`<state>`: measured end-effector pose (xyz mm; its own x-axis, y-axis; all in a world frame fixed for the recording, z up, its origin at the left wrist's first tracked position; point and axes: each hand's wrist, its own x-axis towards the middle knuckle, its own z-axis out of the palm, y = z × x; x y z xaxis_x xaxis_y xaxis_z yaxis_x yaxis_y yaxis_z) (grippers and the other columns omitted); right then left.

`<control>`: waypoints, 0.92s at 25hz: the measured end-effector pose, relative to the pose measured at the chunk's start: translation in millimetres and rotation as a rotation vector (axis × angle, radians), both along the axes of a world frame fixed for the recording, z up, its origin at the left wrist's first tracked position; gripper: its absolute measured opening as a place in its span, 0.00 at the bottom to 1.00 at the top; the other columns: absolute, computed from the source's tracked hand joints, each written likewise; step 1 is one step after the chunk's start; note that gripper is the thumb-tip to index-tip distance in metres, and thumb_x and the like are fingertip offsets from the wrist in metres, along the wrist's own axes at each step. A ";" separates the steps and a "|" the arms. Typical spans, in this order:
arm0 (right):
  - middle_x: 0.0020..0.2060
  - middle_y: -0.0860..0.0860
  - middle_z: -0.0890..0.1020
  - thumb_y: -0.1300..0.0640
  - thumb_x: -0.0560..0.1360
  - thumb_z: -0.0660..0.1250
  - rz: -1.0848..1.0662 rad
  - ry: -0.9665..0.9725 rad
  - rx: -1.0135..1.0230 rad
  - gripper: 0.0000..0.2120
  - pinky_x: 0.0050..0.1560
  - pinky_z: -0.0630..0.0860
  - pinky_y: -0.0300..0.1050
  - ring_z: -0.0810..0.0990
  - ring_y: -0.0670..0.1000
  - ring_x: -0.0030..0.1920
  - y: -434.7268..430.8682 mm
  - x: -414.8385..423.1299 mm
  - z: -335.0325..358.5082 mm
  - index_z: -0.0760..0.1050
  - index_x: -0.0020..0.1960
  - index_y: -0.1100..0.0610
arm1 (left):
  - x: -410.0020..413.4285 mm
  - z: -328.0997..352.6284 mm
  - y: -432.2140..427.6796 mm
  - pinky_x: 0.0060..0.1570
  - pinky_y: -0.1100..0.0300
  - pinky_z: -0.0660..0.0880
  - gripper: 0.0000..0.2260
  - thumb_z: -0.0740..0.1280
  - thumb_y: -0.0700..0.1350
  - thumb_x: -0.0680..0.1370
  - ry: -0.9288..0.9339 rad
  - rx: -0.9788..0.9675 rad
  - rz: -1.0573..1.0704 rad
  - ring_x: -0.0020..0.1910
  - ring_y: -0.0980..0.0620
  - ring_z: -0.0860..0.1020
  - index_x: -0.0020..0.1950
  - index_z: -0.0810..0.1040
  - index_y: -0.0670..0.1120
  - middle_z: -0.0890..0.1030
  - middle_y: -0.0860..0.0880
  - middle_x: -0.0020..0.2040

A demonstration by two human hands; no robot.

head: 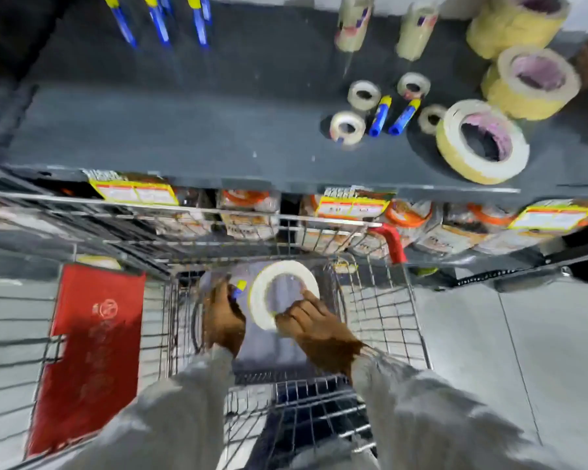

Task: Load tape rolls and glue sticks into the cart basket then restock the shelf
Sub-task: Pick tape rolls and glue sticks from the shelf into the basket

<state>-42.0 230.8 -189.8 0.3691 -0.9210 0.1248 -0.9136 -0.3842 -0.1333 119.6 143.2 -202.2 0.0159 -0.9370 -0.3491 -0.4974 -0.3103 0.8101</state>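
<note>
Both hands are down inside the cart basket (pixel 384 310). The right hand (pixel 311 325) has its fingers (pixel 308 295) closed on the rim of a wide tape roll (pixel 262 293), tilted up in the basket. Just left of that roll, the left hand (pixel 223 317) grips a blue and yellow glue stick (pixel 238 289). Above the basket, the grey shelf (pixel 184 130) carries more tape rolls (pixel 482 140) and two glue sticks (pixel 381 115) lying flat
</note>
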 end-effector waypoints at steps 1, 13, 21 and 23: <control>0.39 0.55 0.83 0.57 0.72 0.65 -0.039 0.036 0.141 0.10 0.53 0.78 0.57 0.82 0.57 0.42 5.4 2.8 -4.7 0.77 0.52 0.59 | 2.1 -23.1 9.2 0.55 0.47 0.68 0.17 0.60 0.41 0.76 -0.059 0.133 -0.054 0.57 0.33 0.74 0.60 0.71 0.30 0.76 0.30 0.56; 0.37 0.56 0.83 0.62 0.61 0.65 -0.078 0.099 0.384 0.15 0.54 0.77 0.64 0.82 0.59 0.40 19.5 25.7 -91.5 0.82 0.46 0.60 | -0.7 -138.0 37.1 0.51 0.49 0.72 0.10 0.69 0.40 0.73 -0.308 0.420 -0.049 0.53 0.36 0.78 0.51 0.78 0.37 0.81 0.33 0.50; 0.44 0.62 0.84 0.68 0.65 0.61 -0.206 0.126 0.469 0.17 0.59 0.65 0.72 0.80 0.68 0.52 31.5 16.6 -113.2 0.82 0.50 0.65 | -12.6 -106.1 31.0 0.59 0.53 0.71 0.15 0.60 0.37 0.75 -0.294 0.379 -0.204 0.60 0.40 0.75 0.61 0.75 0.38 0.78 0.38 0.59; 0.41 0.59 0.85 0.63 0.66 0.50 -0.179 0.112 0.448 0.22 0.53 0.74 0.67 0.83 0.63 0.47 29.9 16.1 -96.2 0.84 0.45 0.62 | -12.3 -90.1 40.1 0.60 0.50 0.72 0.15 0.59 0.38 0.74 -0.264 0.304 -0.203 0.60 0.39 0.75 0.60 0.75 0.41 0.78 0.39 0.58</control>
